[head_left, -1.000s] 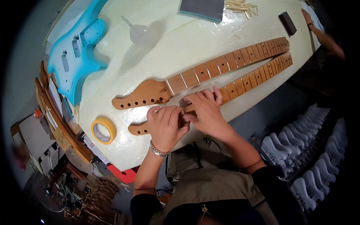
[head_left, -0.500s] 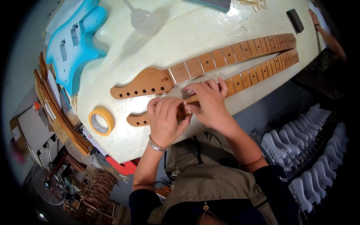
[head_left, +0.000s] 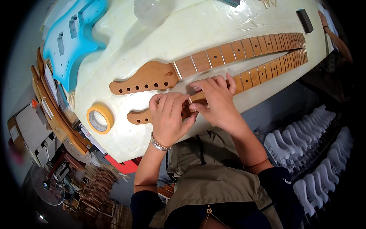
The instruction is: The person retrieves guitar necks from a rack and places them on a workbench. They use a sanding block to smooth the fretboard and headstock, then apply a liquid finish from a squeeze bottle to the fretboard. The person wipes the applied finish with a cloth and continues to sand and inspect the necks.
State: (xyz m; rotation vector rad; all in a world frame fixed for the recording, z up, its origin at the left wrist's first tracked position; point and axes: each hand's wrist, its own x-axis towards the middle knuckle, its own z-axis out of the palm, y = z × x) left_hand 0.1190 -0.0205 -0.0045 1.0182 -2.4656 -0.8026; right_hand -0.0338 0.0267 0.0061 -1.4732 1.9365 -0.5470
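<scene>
Two brown wooden guitar necks lie on the pale table, their heel ends close together at the right. My left hand (head_left: 167,113) is closed over the headstock of the near guitar neck (head_left: 257,74), covering most of its tuner holes. My right hand (head_left: 216,101) grips the same neck just beyond it, fingers curled across the fretboard. Both thumbs and index fingers meet around the pale nut (head_left: 190,100), seen only in part between them. Untouched behind my hands rests the far guitar neck (head_left: 225,52), with its headstock to the left.
Yellow tape (head_left: 100,119) lies left of the headstocks. A blue guitar body (head_left: 72,42) occupies the far left, and a dark block (head_left: 304,21) the far right. Another person's arm (head_left: 337,40) reaches onto the table's right end. White guitar-shaped parts (head_left: 289,141) stand racked below right.
The view has shifted slightly, moving the table's contents within the picture. Both my hands keep their places around the nut of the near neck.
</scene>
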